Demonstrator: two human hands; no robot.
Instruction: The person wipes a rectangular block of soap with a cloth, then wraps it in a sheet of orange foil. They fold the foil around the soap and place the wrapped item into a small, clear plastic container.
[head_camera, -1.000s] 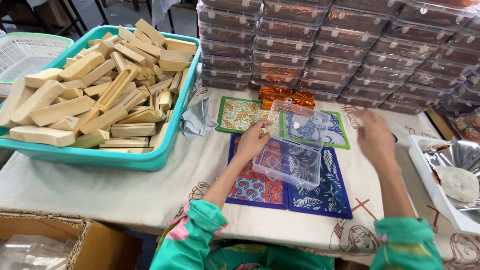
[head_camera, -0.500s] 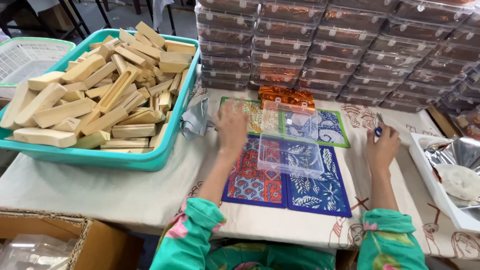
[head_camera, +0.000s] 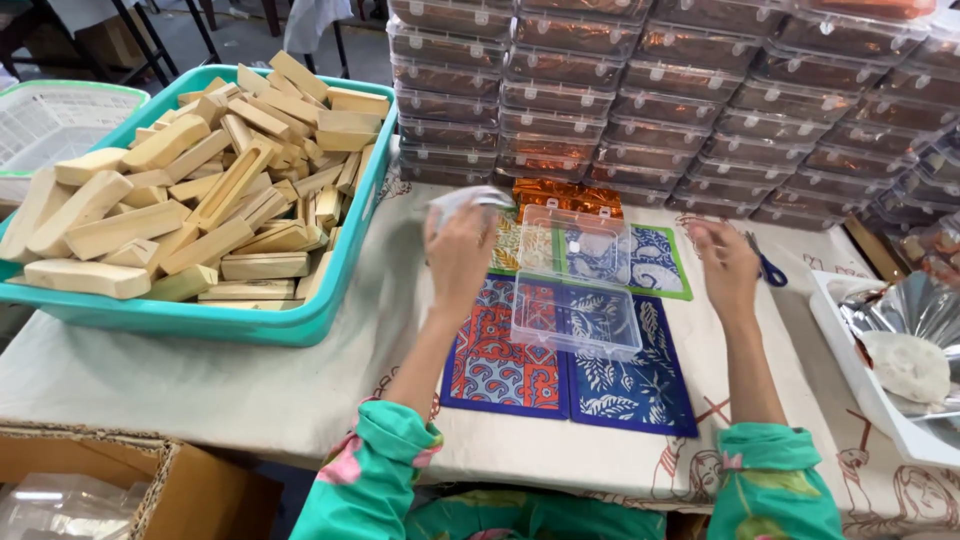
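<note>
Left hand (head_camera: 458, 245) grips a pale cloth (head_camera: 462, 198) above the patterned mats (head_camera: 560, 375). Right hand (head_camera: 727, 268) hovers open-fingered beside blue scissors (head_camera: 768, 268). Between the hands, an open clear plastic box (head_camera: 577, 285) sits on the mats. A teal tub (head_camera: 250, 322) of wooden blocks (head_camera: 200, 190) stands left on the counter (head_camera: 230, 390).

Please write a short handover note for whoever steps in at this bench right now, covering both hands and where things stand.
Left hand: raised over the table, holding a small pale cloth or wrapper; I cannot tell which.
Right hand: open and empty, hovering beside the blue-handled scissors.
Between the hands: a clear plastic box, lid open and apparently empty, resting on the patterned mats.
Behind it: orange foil packets and stacks of closed, filled boxes.
Left: teal tub heaped with wooden blocks.
Done: many boxes packed and stacked.
Left: the open box is not yet filled or closed.
</note>
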